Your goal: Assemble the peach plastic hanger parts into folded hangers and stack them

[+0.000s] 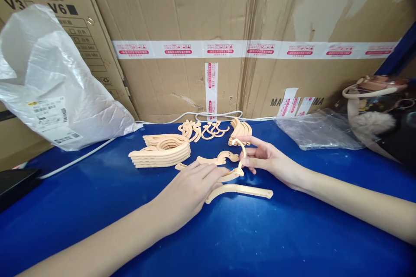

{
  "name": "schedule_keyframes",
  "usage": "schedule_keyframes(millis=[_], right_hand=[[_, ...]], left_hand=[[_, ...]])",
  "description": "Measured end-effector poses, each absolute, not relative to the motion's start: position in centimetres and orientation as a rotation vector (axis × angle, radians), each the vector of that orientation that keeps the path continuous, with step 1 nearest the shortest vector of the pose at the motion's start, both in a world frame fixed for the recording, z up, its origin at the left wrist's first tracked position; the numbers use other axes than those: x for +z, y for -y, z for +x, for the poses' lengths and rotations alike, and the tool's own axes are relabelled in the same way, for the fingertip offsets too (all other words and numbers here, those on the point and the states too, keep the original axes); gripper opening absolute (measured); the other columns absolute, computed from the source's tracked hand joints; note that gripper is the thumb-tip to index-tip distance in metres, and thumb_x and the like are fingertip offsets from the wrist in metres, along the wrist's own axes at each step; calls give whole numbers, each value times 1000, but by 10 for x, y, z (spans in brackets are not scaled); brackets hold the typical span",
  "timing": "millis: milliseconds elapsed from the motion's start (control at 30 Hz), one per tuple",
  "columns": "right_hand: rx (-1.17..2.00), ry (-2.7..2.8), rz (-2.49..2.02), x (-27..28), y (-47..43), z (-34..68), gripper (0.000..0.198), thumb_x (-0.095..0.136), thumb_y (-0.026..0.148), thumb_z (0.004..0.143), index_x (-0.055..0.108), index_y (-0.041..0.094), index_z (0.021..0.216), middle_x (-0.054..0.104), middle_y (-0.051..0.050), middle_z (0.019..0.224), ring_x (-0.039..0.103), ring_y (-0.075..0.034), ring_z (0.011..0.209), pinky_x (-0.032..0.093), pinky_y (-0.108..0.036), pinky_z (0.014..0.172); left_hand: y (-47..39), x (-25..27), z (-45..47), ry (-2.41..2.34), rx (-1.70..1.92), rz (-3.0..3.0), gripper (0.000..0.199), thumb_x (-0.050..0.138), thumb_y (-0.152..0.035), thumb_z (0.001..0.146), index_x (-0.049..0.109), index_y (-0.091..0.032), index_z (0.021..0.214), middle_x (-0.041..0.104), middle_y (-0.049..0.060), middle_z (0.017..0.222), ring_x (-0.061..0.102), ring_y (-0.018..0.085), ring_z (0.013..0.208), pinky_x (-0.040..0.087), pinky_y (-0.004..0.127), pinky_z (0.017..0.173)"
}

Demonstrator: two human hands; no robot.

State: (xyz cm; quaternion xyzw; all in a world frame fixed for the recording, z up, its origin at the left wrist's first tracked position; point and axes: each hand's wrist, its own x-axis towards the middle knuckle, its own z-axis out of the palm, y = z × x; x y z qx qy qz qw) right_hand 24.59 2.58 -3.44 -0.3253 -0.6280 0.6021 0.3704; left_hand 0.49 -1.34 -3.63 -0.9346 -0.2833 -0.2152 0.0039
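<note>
My left hand (191, 186) is closed over a beige plastic hanger arm (231, 177), pressing it near the table; the fingers hide much of it. Between the thumb and fingers of my right hand (271, 162) is a curved beige hanger hook (244, 150). The hook's lower end meets the tip of that arm; whether they are joined I cannot tell. Just in front of my left fingers lies a loose curved hanger arm (242, 189). Another hanger piece (224, 157) with a curved end rests behind, partly covered by my left hand.
A stack of beige hanger parts (162, 158) stands at left on the blue table (247, 242). Behind are loose hooks (212, 130) and a pile of curved arms (241, 129). A white bag (58, 82), a clear plastic bag (318, 127), a cable (78, 158) and cardboard boxes (182, 82) surround them.
</note>
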Motion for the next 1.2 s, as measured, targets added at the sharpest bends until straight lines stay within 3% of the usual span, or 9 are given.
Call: schedule_keyframes(millis=[800,1200], right_hand=[[1365,1729,-895,-24,-18,243,57,66,27,81,42,21,133,57,2,79,47,-10,61,42,-26,59],[1247,1798,-915,-24,-20,245,57,62,28,84,40,22,136,57,-1,90,48,-12,71,42,-24,56]], left_hand=[[14,-36,5,880,-578,-2910,35,38,-7,95,45,-16,128,60,11,118,56,25,110,46,41,89],[15,-32,8,896,-560,-2927,32,39,-7,95,50,-16,124,63,7,98,58,22,89,47,36,77]])
